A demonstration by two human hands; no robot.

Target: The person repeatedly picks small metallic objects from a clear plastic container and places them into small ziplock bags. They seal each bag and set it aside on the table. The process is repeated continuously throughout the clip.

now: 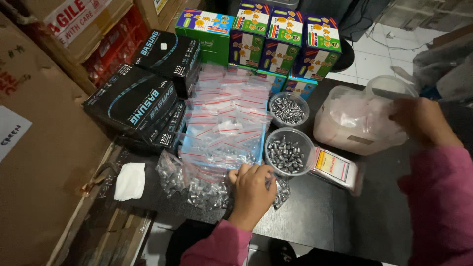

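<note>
Head view of a packing station on a dark worktop. The left hand lies knuckles-up, fingers curled down onto a small clear bag of grey metal pieces at the 3 o'clock edge of a heap of filled bags; whether the fingers actually pinch the bag cannot be told, since the palm hides them. At 12 o'clock from this hand a stack of flat zip bags with red seal strips runs up the worktop; at 1 o'clock stand two round clear tubs of the same grey pieces, the nearer tub just beside the hand and the farther tub behind it. At 3 o'clock of the nearer tub lies a small flat scale. The right hand, blurred, rests at the mouth of a large translucent container holding crumpled plastic; its grip cannot be told. Black cartons sit at 10 o'clock, coloured cartons at 12 o'clock. Judged from the layout, the step in hand is setting a filled bag with the heap while reaching for a fresh one; the next move calls for a single bag separated cleanly and held open near the tub.
</note>
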